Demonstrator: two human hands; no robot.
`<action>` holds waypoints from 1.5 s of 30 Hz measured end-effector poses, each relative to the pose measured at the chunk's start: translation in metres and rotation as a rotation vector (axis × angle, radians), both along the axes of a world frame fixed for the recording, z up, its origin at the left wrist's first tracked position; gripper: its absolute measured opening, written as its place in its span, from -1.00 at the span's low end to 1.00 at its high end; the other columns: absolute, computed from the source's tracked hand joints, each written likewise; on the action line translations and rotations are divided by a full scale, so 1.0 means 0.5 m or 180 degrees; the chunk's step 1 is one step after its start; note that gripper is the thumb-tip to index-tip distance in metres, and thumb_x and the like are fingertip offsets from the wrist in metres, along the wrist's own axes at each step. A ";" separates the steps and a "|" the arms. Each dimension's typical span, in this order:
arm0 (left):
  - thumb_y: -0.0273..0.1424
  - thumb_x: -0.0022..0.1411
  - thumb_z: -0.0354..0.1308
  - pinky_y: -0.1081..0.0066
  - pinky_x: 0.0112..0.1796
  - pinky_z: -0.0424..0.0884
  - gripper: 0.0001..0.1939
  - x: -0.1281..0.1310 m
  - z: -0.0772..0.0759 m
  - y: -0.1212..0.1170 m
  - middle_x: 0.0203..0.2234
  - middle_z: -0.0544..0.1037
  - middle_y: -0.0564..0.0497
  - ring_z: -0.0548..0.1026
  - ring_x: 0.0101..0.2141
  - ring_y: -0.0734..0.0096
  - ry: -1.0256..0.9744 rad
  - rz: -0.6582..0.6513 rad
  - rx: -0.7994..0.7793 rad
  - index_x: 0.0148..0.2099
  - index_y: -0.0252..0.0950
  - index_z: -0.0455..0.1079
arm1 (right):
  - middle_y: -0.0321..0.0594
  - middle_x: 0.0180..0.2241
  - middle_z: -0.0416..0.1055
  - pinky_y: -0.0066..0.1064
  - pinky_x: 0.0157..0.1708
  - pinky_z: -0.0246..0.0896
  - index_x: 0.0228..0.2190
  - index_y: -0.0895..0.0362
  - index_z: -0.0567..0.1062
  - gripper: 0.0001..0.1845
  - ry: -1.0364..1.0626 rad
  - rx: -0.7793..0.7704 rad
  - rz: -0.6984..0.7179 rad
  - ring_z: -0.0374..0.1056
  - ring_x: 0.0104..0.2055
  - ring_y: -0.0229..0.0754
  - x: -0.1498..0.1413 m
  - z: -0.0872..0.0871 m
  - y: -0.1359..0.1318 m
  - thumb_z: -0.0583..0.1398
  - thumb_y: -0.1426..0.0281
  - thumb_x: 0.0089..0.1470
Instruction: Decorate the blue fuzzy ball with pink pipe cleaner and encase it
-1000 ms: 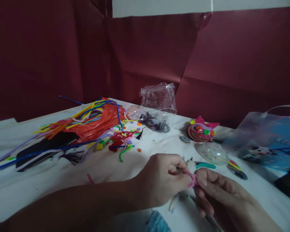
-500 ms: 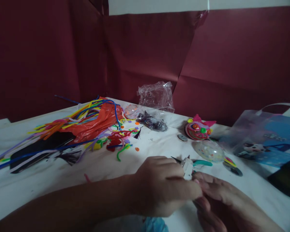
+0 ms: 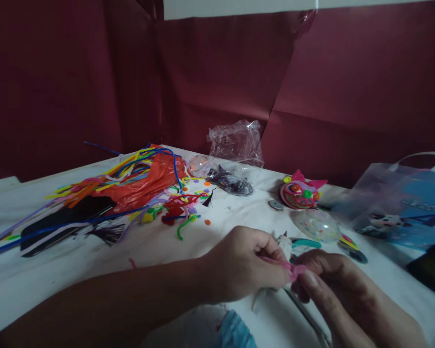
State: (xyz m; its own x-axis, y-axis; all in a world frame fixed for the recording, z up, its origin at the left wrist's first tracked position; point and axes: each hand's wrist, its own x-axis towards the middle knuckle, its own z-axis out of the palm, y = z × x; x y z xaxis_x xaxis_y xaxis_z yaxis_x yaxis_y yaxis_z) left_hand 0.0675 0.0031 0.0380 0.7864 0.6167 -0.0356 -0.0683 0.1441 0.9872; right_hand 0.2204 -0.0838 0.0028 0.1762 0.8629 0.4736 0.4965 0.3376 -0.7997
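Observation:
My left hand and my right hand meet low in the middle of the view, both pinched on a short pink pipe cleaner stretched between their fingertips. Just behind the fingers lies a small white object with teal-handled pliers. A thin pale strip hangs below my left hand. A scrap of pink pipe cleaner lies on the white tablecloth to the left.
A heap of coloured pipe cleaners over an orange bag sits at the left. A round pink craft face, a clear speckled ball, crumpled clear plastic and a blue printed bag lie behind and right. Dark red wall behind.
My left hand covered the pipe cleaner half a second ago and has since drawn back, so the pink piece shows between both pinches again. The camera shifted slightly.

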 end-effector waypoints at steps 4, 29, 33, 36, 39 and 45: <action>-0.30 -0.14 0.29 0.53 -0.58 0.21 -0.71 0.004 -0.002 -0.002 -0.66 0.40 0.11 0.35 -0.64 0.55 -0.0416 -0.0227 -0.0411 -0.50 -0.33 0.24 | -0.29 -0.59 0.34 -0.48 -0.56 0.31 -0.43 0.05 0.47 -0.79 0.1483 -0.0402 0.0679 0.28 -0.58 -0.23 -0.021 0.005 0.008 0.20 0.19 0.13; -0.45 0.02 0.15 0.60 -0.60 0.05 -0.89 -0.006 -0.010 -0.003 -0.67 0.20 0.21 0.10 -0.61 0.67 0.0167 -0.0016 0.1012 -0.45 -0.35 0.27 | -0.21 -0.57 0.38 -0.51 -0.59 0.27 -0.54 0.12 0.49 -0.64 0.0968 -0.0832 0.0461 0.29 -0.56 -0.20 0.002 0.005 0.010 0.21 0.12 0.09; -0.46 0.00 0.13 0.59 -0.60 0.08 -0.92 -0.006 -0.013 -0.001 -0.67 0.21 0.20 0.13 -0.61 0.65 0.0272 0.0108 0.0897 -0.46 -0.34 0.26 | -0.23 -0.60 0.35 -0.52 -0.62 0.26 -0.54 0.13 0.47 -0.63 0.1218 -0.0863 0.0431 0.25 -0.60 -0.23 -0.009 -0.002 0.016 0.22 0.10 0.07; -0.45 -0.02 0.10 0.57 -0.62 0.06 -0.93 -0.006 -0.016 -0.003 -0.66 0.25 0.17 0.17 -0.61 0.62 0.0373 0.0236 0.0839 -0.44 -0.32 0.25 | -0.27 -0.63 0.33 -0.54 -0.63 0.25 -0.54 0.10 0.44 -0.62 0.0436 -0.0645 0.0361 0.24 -0.60 -0.23 -0.016 0.001 0.013 0.12 0.12 0.17; -0.45 -0.05 0.09 0.56 -0.59 0.08 -0.92 -0.005 -0.021 -0.007 -0.64 0.27 0.16 0.20 -0.58 0.60 0.0394 0.0470 0.0793 -0.42 -0.31 0.27 | -0.35 -0.62 0.32 -0.61 -0.62 0.23 -0.52 0.05 0.39 -0.68 -0.0567 -0.0217 0.0120 0.27 -0.59 -0.26 -0.022 0.006 0.005 0.07 0.20 0.23; -0.52 -0.09 0.04 0.53 -0.54 0.14 -0.91 0.001 -0.028 -0.010 -0.62 0.31 0.15 0.26 -0.55 0.57 0.0160 0.0665 0.0546 -0.42 -0.32 0.25 | -0.33 -0.49 0.38 -0.54 -0.58 0.20 -0.32 0.03 0.31 -0.89 -0.2233 0.0842 0.0117 0.39 -0.56 -0.26 -0.028 0.015 0.003 0.01 0.41 0.26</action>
